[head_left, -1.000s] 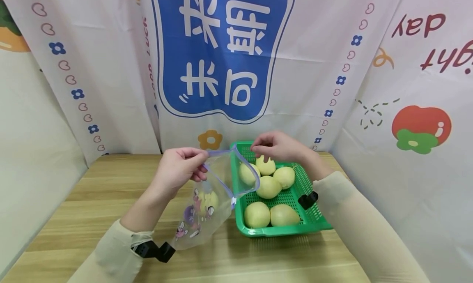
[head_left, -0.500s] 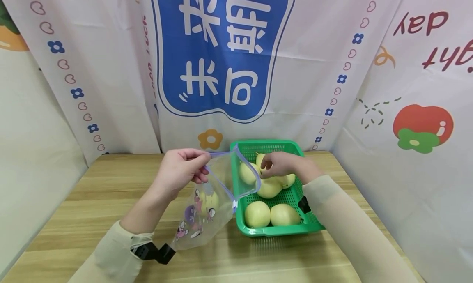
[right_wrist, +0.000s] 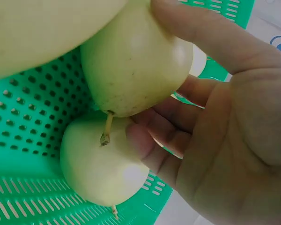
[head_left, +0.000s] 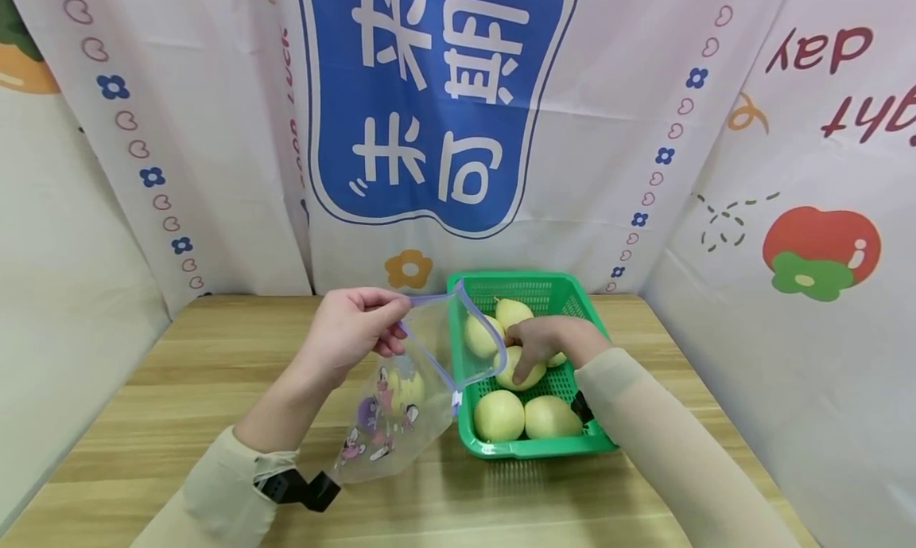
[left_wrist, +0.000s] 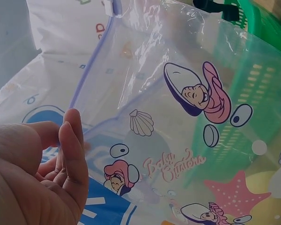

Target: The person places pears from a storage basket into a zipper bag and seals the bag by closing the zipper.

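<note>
My left hand (head_left: 351, 325) pinches the purple-edged mouth of a clear zip bag (head_left: 427, 441), which hangs beside a green basket (head_left: 515, 450). Cartoon shells and a starfish are printed on the bag (left_wrist: 152, 93) in the left wrist view. A yellow-green pear (head_left: 406, 390) shows through its plastic. Inside the basket, my right hand (head_left: 549, 340) grips a pear (head_left: 517, 371) near the middle. In the right wrist view, thumb and fingers curl round that pear (right_wrist: 136, 70), stem pointing down; another pear (right_wrist: 103, 164) lies just below it.
More pears sit in the basket: one at the front left (head_left: 498, 415), one at the front right (head_left: 553, 417), others behind. The basket stands on a wooden table (head_left: 207, 373). A printed cloth (head_left: 422, 238) hangs behind the table.
My right hand has come down from above the back of the basket and closed round the middle pear. The left hand and bag have stayed almost still.
</note>
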A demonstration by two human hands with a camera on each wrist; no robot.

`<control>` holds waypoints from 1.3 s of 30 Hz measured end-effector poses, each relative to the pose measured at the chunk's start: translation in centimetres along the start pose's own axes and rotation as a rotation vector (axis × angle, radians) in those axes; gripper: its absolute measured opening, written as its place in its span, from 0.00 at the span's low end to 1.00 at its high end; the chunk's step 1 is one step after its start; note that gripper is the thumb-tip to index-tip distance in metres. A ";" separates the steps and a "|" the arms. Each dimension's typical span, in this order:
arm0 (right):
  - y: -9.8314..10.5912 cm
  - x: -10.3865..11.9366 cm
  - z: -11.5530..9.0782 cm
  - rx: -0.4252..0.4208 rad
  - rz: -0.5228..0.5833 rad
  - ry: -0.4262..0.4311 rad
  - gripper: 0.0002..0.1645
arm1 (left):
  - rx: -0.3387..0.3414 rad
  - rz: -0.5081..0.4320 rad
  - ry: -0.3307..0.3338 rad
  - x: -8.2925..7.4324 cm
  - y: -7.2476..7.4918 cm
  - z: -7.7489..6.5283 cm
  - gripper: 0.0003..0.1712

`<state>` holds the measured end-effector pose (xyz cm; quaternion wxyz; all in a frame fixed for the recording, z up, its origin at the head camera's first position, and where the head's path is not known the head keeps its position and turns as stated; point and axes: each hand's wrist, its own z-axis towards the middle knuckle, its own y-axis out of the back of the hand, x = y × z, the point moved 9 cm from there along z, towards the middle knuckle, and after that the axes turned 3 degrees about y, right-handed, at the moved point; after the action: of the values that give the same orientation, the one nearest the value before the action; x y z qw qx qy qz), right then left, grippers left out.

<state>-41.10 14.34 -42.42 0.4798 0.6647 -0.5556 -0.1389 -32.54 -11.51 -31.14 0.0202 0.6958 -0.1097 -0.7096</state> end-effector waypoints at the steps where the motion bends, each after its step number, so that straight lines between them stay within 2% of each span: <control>1: -0.1 0.0 0.0 -0.002 -0.006 0.001 0.32 | 0.001 -0.002 0.000 0.0 0.0 0.0 0.20; 10: 0.3 -0.1 -0.1 -0.077 -0.028 0.040 0.30 | -0.018 0.000 0.012 0.1 0.3 -0.1 0.20; 17: 1.9 -0.2 -0.7 -0.189 -0.031 0.067 0.39 | -0.029 -0.008 0.012 0.2 0.4 0.0 0.21; 22: 2.9 0.1 -1.5 -0.267 -0.009 0.110 0.38 | -0.023 -0.010 0.014 0.3 0.2 0.0 0.21; 27: 4.5 0.8 -2.8 -0.398 0.007 0.193 0.34 | -0.024 -0.003 0.012 0.4 0.2 0.1 0.20; 33: 6.9 1.5 -4.6 -0.548 0.053 0.254 0.34 | -0.024 0.003 0.005 0.1 0.3 0.2 0.20; 39: 8.7 2.1 -6.2 -0.642 0.204 0.284 0.37 | -0.030 0.015 0.000 0.0 0.6 0.2 0.17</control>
<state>-41.18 16.19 -31.62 0.7477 0.4341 -0.4749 -0.1641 -32.78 -12.04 -31.02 0.0359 0.6947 -0.1045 -0.7108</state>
